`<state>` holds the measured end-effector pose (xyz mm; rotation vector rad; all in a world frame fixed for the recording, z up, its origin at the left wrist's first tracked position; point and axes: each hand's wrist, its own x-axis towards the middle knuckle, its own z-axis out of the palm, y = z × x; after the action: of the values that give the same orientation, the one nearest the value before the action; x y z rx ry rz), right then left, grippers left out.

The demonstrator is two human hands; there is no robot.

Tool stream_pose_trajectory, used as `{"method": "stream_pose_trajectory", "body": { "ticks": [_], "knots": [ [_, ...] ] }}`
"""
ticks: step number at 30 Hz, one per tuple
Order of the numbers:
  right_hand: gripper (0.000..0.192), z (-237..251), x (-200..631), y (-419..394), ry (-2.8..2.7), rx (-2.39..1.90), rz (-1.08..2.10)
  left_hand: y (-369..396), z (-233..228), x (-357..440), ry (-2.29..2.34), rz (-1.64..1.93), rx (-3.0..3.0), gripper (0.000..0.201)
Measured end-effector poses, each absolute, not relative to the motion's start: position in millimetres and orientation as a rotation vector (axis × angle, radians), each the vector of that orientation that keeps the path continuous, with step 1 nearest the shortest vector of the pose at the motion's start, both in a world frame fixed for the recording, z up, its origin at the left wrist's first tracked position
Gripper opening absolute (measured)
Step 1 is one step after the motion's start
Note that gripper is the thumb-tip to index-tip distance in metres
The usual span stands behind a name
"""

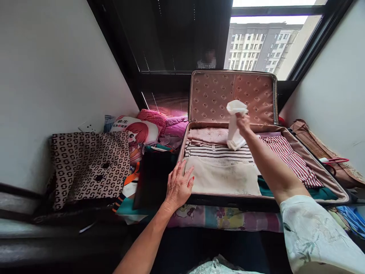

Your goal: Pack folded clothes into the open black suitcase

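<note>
Two bare hands are busy at an open suitcase with patterned, brownish-pink lining (213, 95). Nearest me, the left hand (179, 186) lies with its grip spread, fingers over the case's near left corner and the edge of a folded cream garment of thin fabric (225, 178). Farther in, the right hand (243, 123) has its grip pinched round a bunched, soft white cloth (234, 131), hanging above a folded black-and-white striped garment (203, 151); whether the two touch I can't tell. I'd judge the step to be handling that cloth; the next move calls for a light hold that won't disturb the folds. The right forearm hides part of the contents, a dark green cloth (327, 193) is largely covered, and the right fingertips are blurred.
</note>
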<state>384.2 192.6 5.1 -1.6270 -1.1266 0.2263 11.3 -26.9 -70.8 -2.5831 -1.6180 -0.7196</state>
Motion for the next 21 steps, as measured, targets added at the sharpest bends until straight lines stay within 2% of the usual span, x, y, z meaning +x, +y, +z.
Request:
{"method": "stream_pose_trajectory", "body": {
  "ticks": [5, 8, 11, 16, 21],
  "knots": [
    [0.053, -47, 278, 187, -1.658, -1.751, 0.55, -29, -70, 12, -1.622, -0.733, -2.582, 0.044],
    [0.068, -63, 250, 178, -1.898, -1.738, 0.662, -29, -69, 11, -1.629, -0.731, -2.588, 0.043],
    [0.075, -57, 265, 173, -1.997, -1.727, 0.702, -29, -69, 9, -1.619, -0.722, -2.601, 0.042],
    [0.049, -34, 339, 159, -1.42, -1.907, 0.447, -28, -66, 6, -1.549, -0.66, -2.665, 0.039],
    [0.042, -37, 377, 142, -1.171, -1.914, 0.415, -24, -62, 10, -1.608, -0.577, -2.642, 0.037]
  ]
}}
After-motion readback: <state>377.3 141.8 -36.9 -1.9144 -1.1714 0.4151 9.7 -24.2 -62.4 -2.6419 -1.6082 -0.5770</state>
